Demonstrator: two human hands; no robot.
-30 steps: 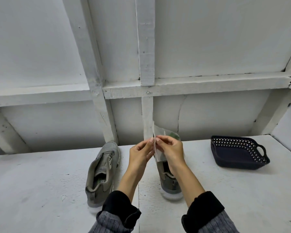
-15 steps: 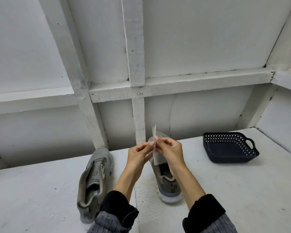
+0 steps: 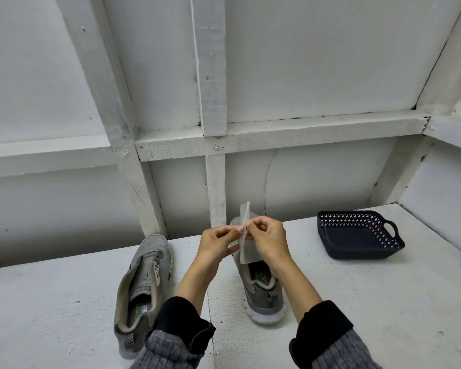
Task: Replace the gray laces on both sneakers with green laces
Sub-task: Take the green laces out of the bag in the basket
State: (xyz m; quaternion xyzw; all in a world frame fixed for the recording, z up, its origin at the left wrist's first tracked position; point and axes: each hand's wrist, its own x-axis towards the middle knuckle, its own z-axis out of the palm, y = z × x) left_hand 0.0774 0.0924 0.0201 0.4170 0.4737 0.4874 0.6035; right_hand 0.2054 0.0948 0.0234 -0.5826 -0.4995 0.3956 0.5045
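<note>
Both hands, L hand [image 3: 215, 243] & R hand [image 3: 269, 238], pinch clear packet [image 3: 246, 243] w/ fingertips, contents unclear, hiding right sneaker [image 3: 261, 286] toe.

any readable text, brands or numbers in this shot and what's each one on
"FO": white label on the insole of the left sneaker, cut off by its collar; the yellow-green print beside it is too blurred to read.
Insole print in the right sneaker: pale letters, too small and blurred to read.
Clear packet pinched by both hands: no legible text.
Dark basket: none.
</note>
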